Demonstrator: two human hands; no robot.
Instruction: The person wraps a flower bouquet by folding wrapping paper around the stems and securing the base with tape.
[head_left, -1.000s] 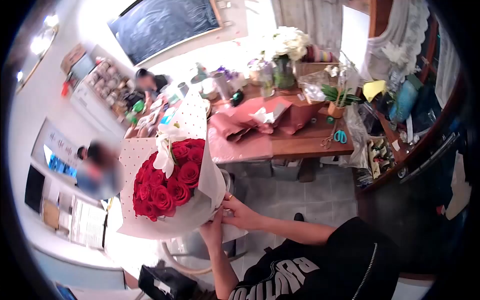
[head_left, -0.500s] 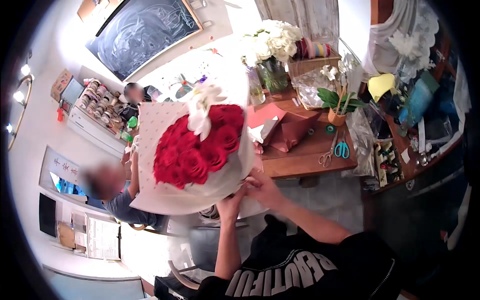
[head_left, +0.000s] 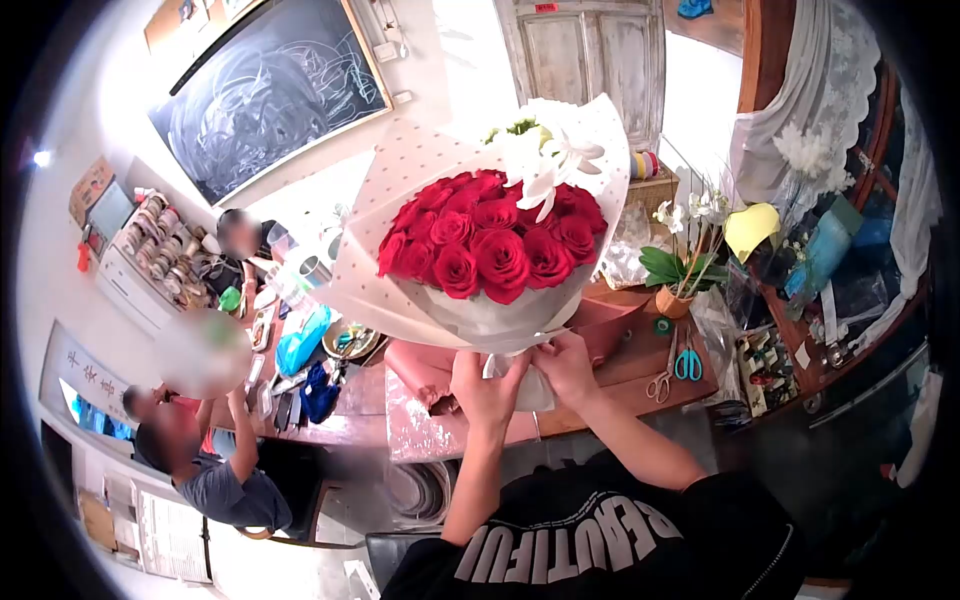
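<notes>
At seven o'clock below the roses (head_left: 498, 262), the gathered wrapping paper (head_left: 480, 322) is being gripped by the left hand (head_left: 485, 392), fingers partly curled. The bouquet is being held up in mid-view, blooms towards twelve. At five o'clock, the paper's edge is being pinched by the nearly closed right hand (head_left: 565, 370). The pleats are best being pressed evenly at the neck, without the blooms being squeezed.

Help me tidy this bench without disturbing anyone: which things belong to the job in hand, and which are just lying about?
In the job:
red rose bouquet
dotted wrapping paper
left hand and right hand, at its base

Just lying about, it seems:
teal-handled scissors
green tape roll
blue plastic bag
potted orchid
</notes>
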